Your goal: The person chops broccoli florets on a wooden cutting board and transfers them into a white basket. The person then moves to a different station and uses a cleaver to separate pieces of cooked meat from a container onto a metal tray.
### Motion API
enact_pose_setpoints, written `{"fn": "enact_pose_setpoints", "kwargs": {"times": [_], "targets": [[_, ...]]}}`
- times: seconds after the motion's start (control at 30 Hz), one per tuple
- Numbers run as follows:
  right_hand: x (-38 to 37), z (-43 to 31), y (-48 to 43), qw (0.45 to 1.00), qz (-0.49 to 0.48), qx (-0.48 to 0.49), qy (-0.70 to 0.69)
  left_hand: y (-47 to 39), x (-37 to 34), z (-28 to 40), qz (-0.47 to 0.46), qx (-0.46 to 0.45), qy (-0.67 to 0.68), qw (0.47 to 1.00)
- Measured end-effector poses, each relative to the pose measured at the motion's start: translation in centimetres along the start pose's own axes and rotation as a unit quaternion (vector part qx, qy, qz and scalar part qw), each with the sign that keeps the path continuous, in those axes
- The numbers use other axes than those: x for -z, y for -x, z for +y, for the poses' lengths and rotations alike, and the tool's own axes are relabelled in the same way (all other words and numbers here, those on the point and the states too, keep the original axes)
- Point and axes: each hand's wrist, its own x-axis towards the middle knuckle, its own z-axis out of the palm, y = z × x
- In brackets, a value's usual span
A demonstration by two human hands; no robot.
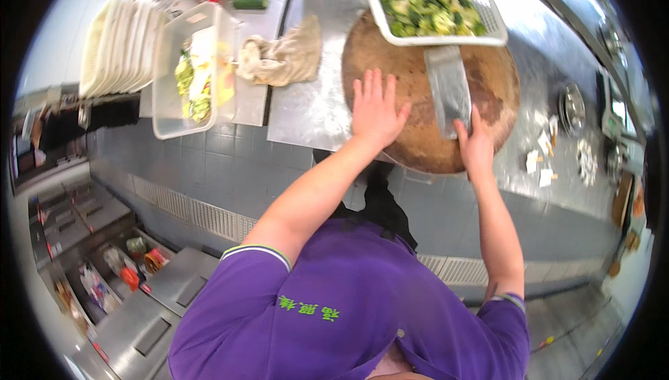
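Note:
My left hand [377, 117] lies palm down on the left part of a round wooden chopping block [413, 147]. Its fingers are apart and nothing is in it. On the right side of the block, my right hand [476, 147] grips the near end of a cleaver [448, 87], thumb against the broad blade; the handle is hidden by the hand. The blade lies over the block, pointing away from me. Beyond it, a white plastic basket [388, 40] of cut broccoli florets [426, 6] overlaps the block's far edge.
Left of the block are a crumpled cloth [282, 56], a clear plastic tub [170, 82] with food scraps, stacked white baskets [123, 45] and a cucumber piece [251, 3]. Metal bowls [572, 108] and small white scraps [546, 176] lie on the steel counter [515, 173] at right.

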Motion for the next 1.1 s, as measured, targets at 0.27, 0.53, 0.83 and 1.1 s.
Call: {"fn": "enact_pose_setpoints", "kwargs": {"times": [0.27, 0.53, 0.83, 1.1], "targets": [[-2.5, -10.5, 4.2, 0.99, -0.133, 0.035, -0.024, 0.6, 0.0, -0.2, 0.085, 0.03, 0.106, 0.99], [-4.0, -19.6, 4.2, 0.95, -0.16, 0.155, -0.218, 3.2, 9.4, -4.5, 0.149, -0.043, 0.121, 0.98], [0.0, -38.3, 5.0, 0.81, -0.389, 0.091, -0.43, 7.0, 24.9, -15.3, 0.074, -0.015, 0.034, 0.997], [0.7, -36.5, 6.0, 0.845, -0.352, 0.03, -0.403, 1.4, 28.8, -25.5, 0.125, -0.096, -0.148, 0.976]]}}
